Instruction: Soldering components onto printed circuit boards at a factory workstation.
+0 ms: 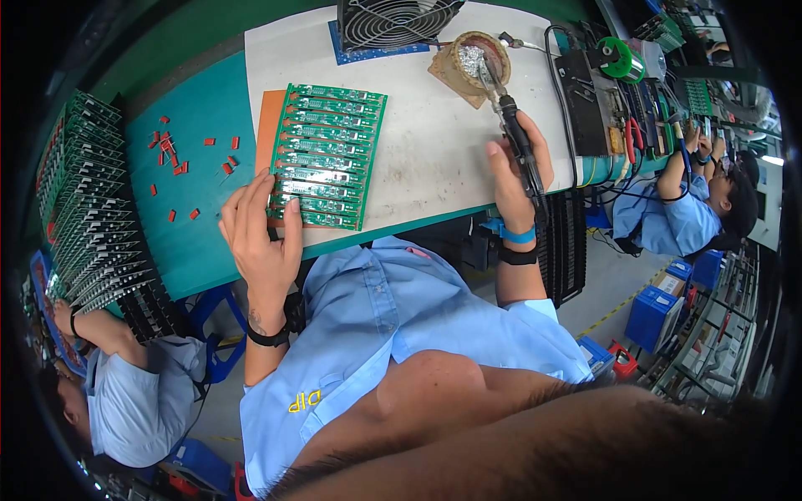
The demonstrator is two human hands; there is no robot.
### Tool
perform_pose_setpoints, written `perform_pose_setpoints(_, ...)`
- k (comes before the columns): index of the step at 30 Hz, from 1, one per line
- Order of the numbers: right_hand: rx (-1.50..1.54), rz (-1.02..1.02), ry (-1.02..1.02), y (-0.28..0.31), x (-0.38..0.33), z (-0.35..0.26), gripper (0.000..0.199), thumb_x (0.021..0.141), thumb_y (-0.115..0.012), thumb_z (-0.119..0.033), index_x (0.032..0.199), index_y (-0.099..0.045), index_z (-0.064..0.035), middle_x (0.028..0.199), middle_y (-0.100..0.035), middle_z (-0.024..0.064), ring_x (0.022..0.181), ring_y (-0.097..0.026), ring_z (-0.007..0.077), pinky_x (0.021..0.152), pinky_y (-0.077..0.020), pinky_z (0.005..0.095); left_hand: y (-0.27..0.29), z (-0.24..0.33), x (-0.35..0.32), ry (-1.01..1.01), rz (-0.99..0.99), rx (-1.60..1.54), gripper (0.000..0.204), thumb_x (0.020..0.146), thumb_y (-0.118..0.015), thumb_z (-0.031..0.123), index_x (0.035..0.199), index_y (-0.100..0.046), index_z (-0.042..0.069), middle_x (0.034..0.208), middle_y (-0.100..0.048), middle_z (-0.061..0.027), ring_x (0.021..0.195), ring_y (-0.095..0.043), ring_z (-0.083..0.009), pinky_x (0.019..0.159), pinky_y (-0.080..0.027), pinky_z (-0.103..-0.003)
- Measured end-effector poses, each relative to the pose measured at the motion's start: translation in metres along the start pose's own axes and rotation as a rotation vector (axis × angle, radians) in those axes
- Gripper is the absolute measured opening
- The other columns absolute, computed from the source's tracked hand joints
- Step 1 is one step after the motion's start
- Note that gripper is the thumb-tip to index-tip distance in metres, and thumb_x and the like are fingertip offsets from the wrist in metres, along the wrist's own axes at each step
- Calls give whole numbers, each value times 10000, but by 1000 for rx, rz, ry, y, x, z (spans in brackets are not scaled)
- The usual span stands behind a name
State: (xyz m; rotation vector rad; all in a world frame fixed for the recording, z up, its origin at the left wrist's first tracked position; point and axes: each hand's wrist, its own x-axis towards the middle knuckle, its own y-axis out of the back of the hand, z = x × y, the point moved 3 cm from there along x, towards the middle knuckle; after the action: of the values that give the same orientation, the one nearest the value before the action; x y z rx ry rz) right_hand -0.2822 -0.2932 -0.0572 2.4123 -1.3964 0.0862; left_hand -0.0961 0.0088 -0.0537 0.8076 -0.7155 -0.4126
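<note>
One green circuit-board panel [327,156], about ten strips in it, lies left of centre on the tabletop [205,250], partly over one orange sheet [266,125]. Left hand [261,230]: at the panel's lower left corner, thumb on its face, fingers along the edge; whether it pinches or only rests, cannot tell. Right hand [522,171]: wrapped around one soldering iron [520,146], tip at the mouth of one round pot [499,53] with silvery contents. Red components [210,142] left of the panel: a dozen or more, some clustered, exact count unclear. One fan [399,21] at the far edge; one green spool [622,60] at right.
</note>
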Motion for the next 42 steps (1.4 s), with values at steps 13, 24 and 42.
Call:
perform_pose_setpoints(13, 66, -30, 222, 4, -4, 2, 526, 892, -794, 23, 1386, -616, -1, 1162, -691, 80, 973, -636, 113, 889, -543, 267, 12, 5, 8, 332, -64, -383, 391, 971, -746, 64, 1339, -643, -21, 1281, -709, -144, 1168, -650, -224, 936, -518, -346)
perform_pose_setpoints(24, 143, -14, 210, 1, 0, 2, 502, 875, -811, -2, 1348, -643, 5, 1177, -675, 76, 954, -641, 115, 877, -548, 274, 16, -8, 3, 625, -100, -1232, 377, 1056, -659, 77, 1404, -554, -23, 1341, -654, -127, 1158, -665, -176, 944, -581, -332)
perform_pose_setpoints(42, 144, 52, 295, 5, -4, 5, 437, 963, -754, -45, 1377, -620, -6, 1075, -674, 55, 919, -611, 99, 819, -516, 250, 10, -79, 153, 821, 81, -1396, 677, 1092, -600, 241, 1605, -253, -34, 1658, -323, -284, 1554, -341, -398, 1268, -351, -545)
